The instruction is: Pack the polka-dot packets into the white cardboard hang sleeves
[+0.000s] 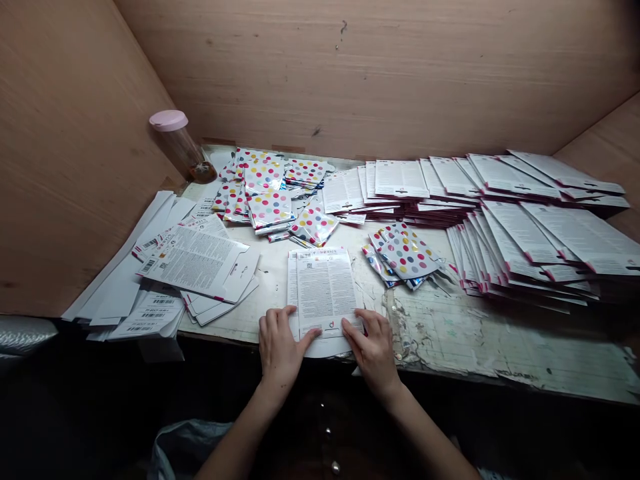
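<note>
A white printed card lies at the table's near edge, right in front of me. My left hand rests flat on its lower left corner, fingers stretched out. On the lower right corner my right hand presses down, fingers spread. Neither hand grips anything. Close to the right of the card sits a small pile of polka-dot foil packets. A bigger heap of the same dotted packets lies behind the card.
Loose white printed cards are piled at the left. Fanned stacks of finished cards fill the right and back. A pink-lidded clear jar stands in the back left corner. Wooden walls enclose the worn table.
</note>
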### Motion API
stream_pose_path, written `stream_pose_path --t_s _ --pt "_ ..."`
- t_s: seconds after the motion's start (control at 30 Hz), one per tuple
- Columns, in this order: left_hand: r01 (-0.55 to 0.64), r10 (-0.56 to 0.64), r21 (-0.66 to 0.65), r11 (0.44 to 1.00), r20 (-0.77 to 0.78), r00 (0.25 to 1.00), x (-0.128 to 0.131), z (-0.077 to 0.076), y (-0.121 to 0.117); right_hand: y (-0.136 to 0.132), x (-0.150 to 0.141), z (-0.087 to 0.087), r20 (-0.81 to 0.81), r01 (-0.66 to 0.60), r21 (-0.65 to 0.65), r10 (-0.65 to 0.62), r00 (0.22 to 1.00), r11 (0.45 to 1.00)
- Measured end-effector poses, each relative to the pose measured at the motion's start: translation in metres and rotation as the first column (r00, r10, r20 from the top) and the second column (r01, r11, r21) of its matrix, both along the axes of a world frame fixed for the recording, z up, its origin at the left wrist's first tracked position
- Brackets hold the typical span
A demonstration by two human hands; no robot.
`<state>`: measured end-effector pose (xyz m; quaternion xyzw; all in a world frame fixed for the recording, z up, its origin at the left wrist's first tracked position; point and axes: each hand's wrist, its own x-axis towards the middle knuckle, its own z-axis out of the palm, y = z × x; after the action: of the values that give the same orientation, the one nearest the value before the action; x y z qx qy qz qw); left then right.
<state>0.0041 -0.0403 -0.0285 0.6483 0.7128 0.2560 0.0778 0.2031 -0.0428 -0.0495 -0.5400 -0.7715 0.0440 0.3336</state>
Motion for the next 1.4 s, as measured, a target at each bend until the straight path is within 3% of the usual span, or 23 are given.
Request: stream_pose_path --t_s 0.07,0.2,0.27,0.33,0.43,0.5,0.6,0.7,0.8,0.87,0.93,0.97,1.03,1.07,1.1,1.13,1.17,1.23,1.3,1.4 --pt "-0.039 0.037 -0.049 0.998 -0.034 0.999 -0.003 0.0 0.001 -0.006 0.002 0.003 0.082 -0.029 0.011 0.028 0.996 1.0" --pt "0.056 -0.054 -0.098 0.994 0.027 0.998 -0.006 0.012 0.005 -0.005 -0.006 0.013 0.124 -0.153 -0.034 0.156 0.98 0.988" --pt "0.171 -0.142 -0.128 0.977 0.207 0.968 -0.007 0.027 0.005 0.001 -0.017 0.02 0.132 -0.232 -0.019 0.232 0.964 0.973" --pt "0.295 -0.206 -0.142 0.945 0.442 0.873 -0.008 0.044 0.005 0.008 -0.027 0.028 0.141 -0.275 0.052 0.266 0.954 0.96" --pt "0.297 -0.163 -0.104 0.949 0.646 0.746 -0.014 0.054 0.005 0.027 -0.024 0.047 0.129 -0.275 0.185 0.255 0.958 0.943" --pt "0.148 -0.077 -0.077 0.986 0.577 0.813 -0.017 0.045 0.01 0.055 -0.007 0.064 0.111 -0.233 0.253 0.211 0.971 0.939" --pt "-0.092 0.098 -0.039 0.995 0.22 0.971 -0.016 0.015 0.022 0.125 0.036 0.096 0.072 -0.054 0.238 0.038 0.997 0.97" --pt "-0.122 0.123 -0.061 0.991 0.002 0.992 -0.012 -0.007 0.033 0.206 0.076 0.127 0.033 0.106 0.139 -0.112 0.993 0.985" --pt "-0.074 0.084 -0.153 0.985 0.06 0.995 -0.015 -0.009 0.038 0.249 0.091 0.147 -0.01 0.15 0.108 -0.15 0.989 0.983" --pt "-0.05 0.087 -0.197 0.979 0.184 0.979 -0.022 -0.007 0.039 0.24 0.082 0.148 -0.052 0.147 0.082 -0.143 0.988 0.986" --pt "-0.094 0.159 -0.197 0.976 0.345 0.925 -0.027 -0.006 0.04 0.203 0.06 0.138 -0.095 0.101 0.052 -0.096 0.991 0.994" --pt "-0.131 0.198 -0.173 0.976 0.461 0.865 -0.028 -0.005 0.04 0.177 0.046 0.128 -0.132 0.057 0.018 -0.054 0.99 0.998" --pt "-0.196 0.22 -0.121 0.973 0.73 0.647 -0.024 0.002 0.038 0.121 0.018 0.104 -0.24 -0.092 -0.099 0.066 0.969 0.991" --pt "-0.205 0.193 -0.101 0.974 0.843 0.503 -0.021 0.007 0.037 0.094 0.005 0.092 -0.495 -0.28 -0.301 0.101 0.863 0.912" --pt "-0.196 0.146 -0.08 0.977 0.923 0.356 -0.015 0.013 0.036 0.07 -0.006 0.082 -0.687 -0.427 -0.423 0.024 0.726 0.799" --pt "-0.183 0.111 -0.069 0.981 0.966 0.232 -0.01 0.021 0.035 0.05 -0.014 0.074 -0.81 -0.526 -0.46 -0.096 0.578 0.715" --pt "-0.156 0.084 -0.062 0.986 0.986 0.142 -0.004 0.028 0.034 0.036 -0.021 0.069 -0.876 -0.588 -0.459 -0.227 0.426 0.666" --pt "-0.138 0.06 -0.056 0.989 0.998 0.028 0.007 0.038 0.032 0.02 -0.03 0.064 -0.905 -0.577 -0.414 -0.385 0.179 0.704" --pt "-0.129 0.053 -0.052 0.99 0.999 -0.001 0.015 0.04 0.03 0.018 -0.036 0.063 -0.888 -0.559 -0.365 -0.458 -0.031 0.745" --pt "-0.137 0.07 -0.051 0.989 0.988 0.138 0.021 0.031 0.025 0.023 -0.042 0.065 -0.815 -0.596 -0.322 -0.536 -0.222 0.736"
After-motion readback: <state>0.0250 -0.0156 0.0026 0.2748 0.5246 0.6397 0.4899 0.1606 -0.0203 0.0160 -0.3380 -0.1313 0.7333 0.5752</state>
